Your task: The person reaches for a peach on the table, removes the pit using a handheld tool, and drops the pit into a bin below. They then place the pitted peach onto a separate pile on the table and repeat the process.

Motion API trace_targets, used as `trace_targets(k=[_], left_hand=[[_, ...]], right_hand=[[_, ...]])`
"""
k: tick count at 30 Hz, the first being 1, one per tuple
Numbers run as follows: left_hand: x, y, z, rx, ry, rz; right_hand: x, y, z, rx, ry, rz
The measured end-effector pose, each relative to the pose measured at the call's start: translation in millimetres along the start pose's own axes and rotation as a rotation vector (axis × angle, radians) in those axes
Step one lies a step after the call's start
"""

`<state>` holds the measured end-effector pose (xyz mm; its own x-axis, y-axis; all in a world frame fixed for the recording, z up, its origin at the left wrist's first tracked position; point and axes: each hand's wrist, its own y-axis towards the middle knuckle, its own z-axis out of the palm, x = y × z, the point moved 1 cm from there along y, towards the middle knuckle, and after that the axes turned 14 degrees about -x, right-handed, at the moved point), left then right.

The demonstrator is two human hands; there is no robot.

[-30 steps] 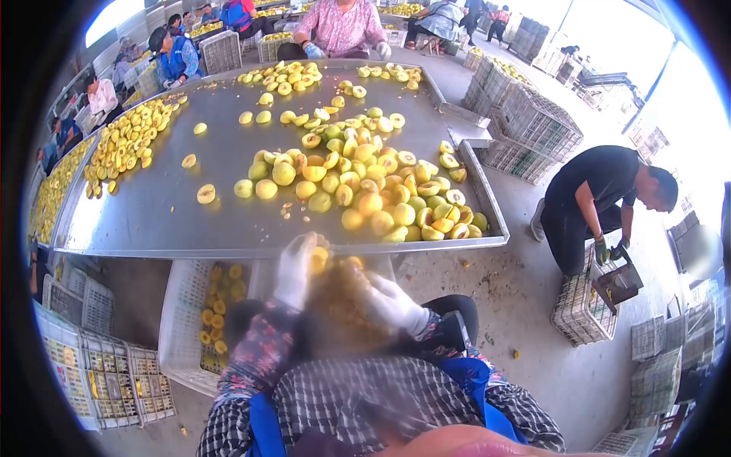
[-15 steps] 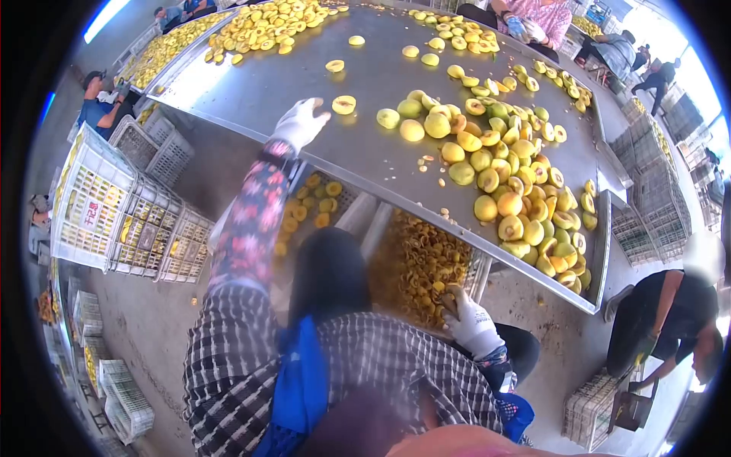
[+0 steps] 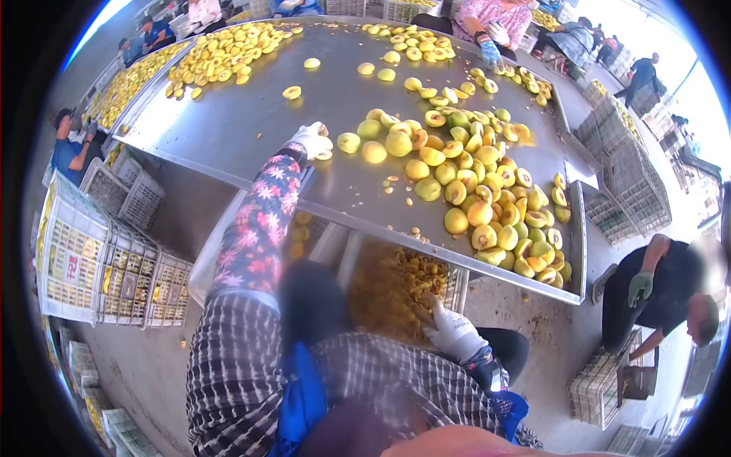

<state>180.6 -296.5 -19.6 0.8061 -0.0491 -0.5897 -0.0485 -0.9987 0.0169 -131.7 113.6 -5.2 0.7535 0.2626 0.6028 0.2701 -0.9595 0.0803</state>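
My left hand, in a white glove, is at the near left part of the metal table. Its fingers are closed around a pale yellow peach half, partly covered by the glove. My right hand, also gloved in white, hangs low over a crate of brownish fruit pieces below the table edge. Its fingers look curled and discoloured at the tips; whatever they hold is not clear. Right of my left hand lies a large heap of yellow-green peaches, some whole and some halved.
More peach halves are piled at the far left of the table. Stacked plastic crates stand on the left, others on the right. A co-worker bends at the lower right; another person sits across the table.
My left hand has come onto a peach half that lay apart from it before. My right hand stays over the crate, slightly lower in view. The whole view has shifted.
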Motion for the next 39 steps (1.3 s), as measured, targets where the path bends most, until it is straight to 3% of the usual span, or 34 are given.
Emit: trace_targets(k=[1, 3, 5, 6, 9, 11, 13, 16, 19, 24, 27, 30, 34, 37, 39], left_hand=[[1, -4, 0, 0.047, -0.207, -0.046], [0, -17, 11, 0.064, -0.168, -0.027], [-9, -30, 14, 0.206, -0.416, -0.092], [-31, -56, 5, 0.203, -0.645, -0.093], [-75, -111, 13, 0.314, -1.659, -0.100], [-132, -166, 2, 0.512, -1.933, -0.203], [-150, -192, 25, 0.548, -2.132, -0.358], [-171, -224, 56, 0.528, -2.173, -0.489], [-172, -235, 77, 0.520, -2.058, -0.380], [-182, -256, 80, 0.286, -1.680, -0.269], [-175, -251, 94, 0.303, -1.592, -0.102], [-177, -254, 92, 0.249, -1.395, -0.092], [-175, -252, 100, 0.274, -1.461, -0.157], [-176, -256, 98, 0.305, -1.531, -0.188], [-177, -257, 95, 0.348, -1.549, -0.186]], right_hand=[[0, 1, 1, -0.017, 0.007, -0.020], [6, 4, 0, -0.037, 0.012, -0.037], [32, 12, -19, -0.043, -0.007, 0.016], [46, 15, -28, -0.054, 0.001, 0.044], [-8, 7, 10, -0.287, 0.138, 0.096], [14, 22, -10, -0.413, 0.150, 0.079], [16, 35, -14, -0.571, 0.195, 0.086], [14, 46, -20, -0.685, 0.234, 0.082], [19, 51, -26, -0.698, 0.110, 0.119], [7, 55, -14, -0.762, -0.090, 0.012], [8, 58, -11, -0.831, -0.148, -0.111], [7, 59, -9, -0.819, -0.158, -0.078], [-3, 58, -3, -0.739, -0.167, -0.017], [-11, 57, 0, -0.790, -0.045, -0.089], [-15, 58, 1, -0.733, 0.030, -0.007]])
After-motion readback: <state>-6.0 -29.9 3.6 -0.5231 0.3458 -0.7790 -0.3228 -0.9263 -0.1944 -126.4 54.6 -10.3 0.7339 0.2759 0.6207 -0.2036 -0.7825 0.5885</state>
